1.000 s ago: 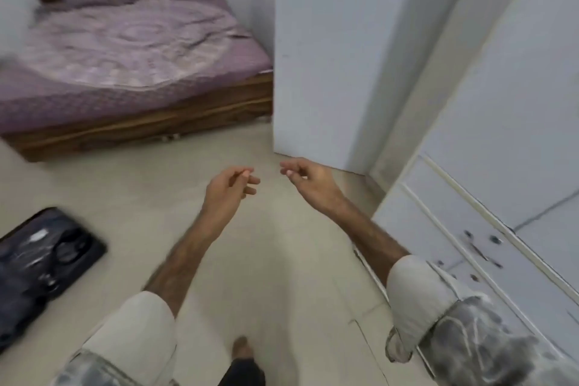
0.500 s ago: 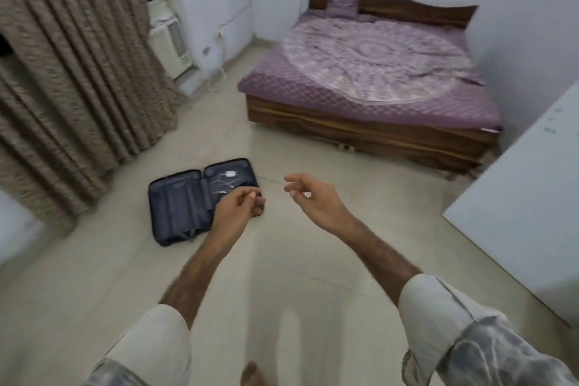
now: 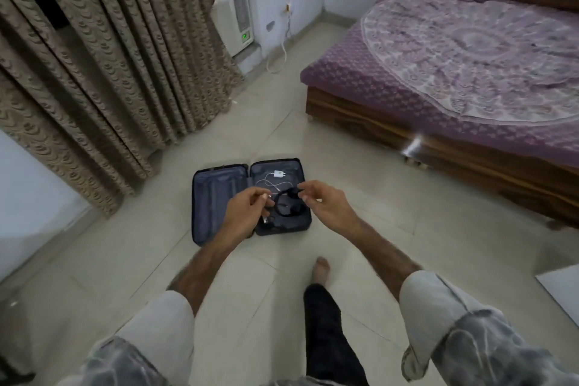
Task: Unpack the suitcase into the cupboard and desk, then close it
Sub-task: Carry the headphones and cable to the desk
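While both hands hung loosely curled and empty, the headphones lay beyond them in the suitcase's right half.

I see the room in dim, even indoor light with a cool purple tint, and only soft, weak shadows on the floor. The wide lens bends the curtain and the bed near the edges. The whole picture is a little soft and smeared, most at the sleeves at the bottom.
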